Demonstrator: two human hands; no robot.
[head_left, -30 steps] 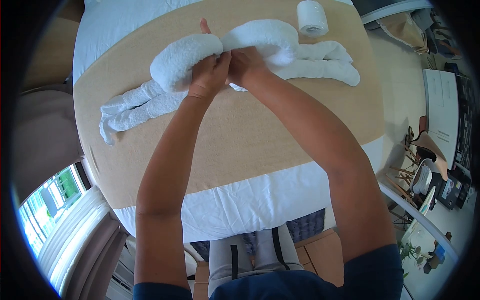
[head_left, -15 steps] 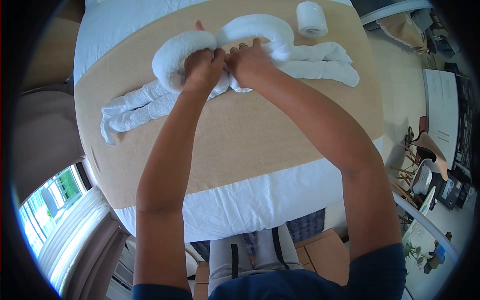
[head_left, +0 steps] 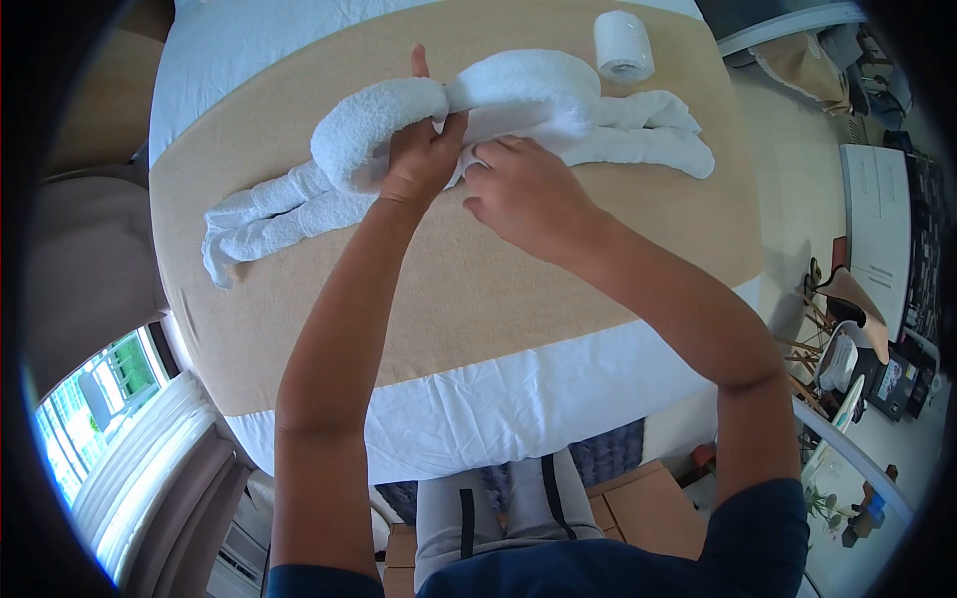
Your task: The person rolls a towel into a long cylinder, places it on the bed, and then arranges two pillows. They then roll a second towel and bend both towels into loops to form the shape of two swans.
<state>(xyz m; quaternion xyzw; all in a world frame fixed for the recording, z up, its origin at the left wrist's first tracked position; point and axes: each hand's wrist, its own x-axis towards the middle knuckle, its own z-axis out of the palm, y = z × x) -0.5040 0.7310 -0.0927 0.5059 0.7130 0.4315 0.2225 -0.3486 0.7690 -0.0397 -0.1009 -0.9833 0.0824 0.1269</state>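
Note:
Two curved, thick white towel loops stand side by side on the bed, the left loop (head_left: pixel 374 112) and the right loop (head_left: pixel 533 85). Rolled white towels stretch out beneath them, one to the left (head_left: pixel 269 221) and one to the right (head_left: pixel 638 148). My left hand (head_left: pixel 424 154) is wrapped round the inner end of the left loop, one finger sticking up behind it. My right hand (head_left: pixel 523 189) is closed at the lower inner edge of the right loop, its fingertips on the white cloth.
A white roll (head_left: pixel 624 48) stands near the far right of the beige bed runner (head_left: pixel 498 289). White bedding (head_left: pixel 518 399) hangs at the near edge. A chair (head_left: pixel 852 309) and white cabinet (head_left: pixel 877 224) are at the right, curtains (head_left: pixel 150 478) at the left.
My right hand has shifted toward me and to the right, away from the loops' meeting point. The right loop looks wider and lower. My left hand has moved slightly right and nearer to me.

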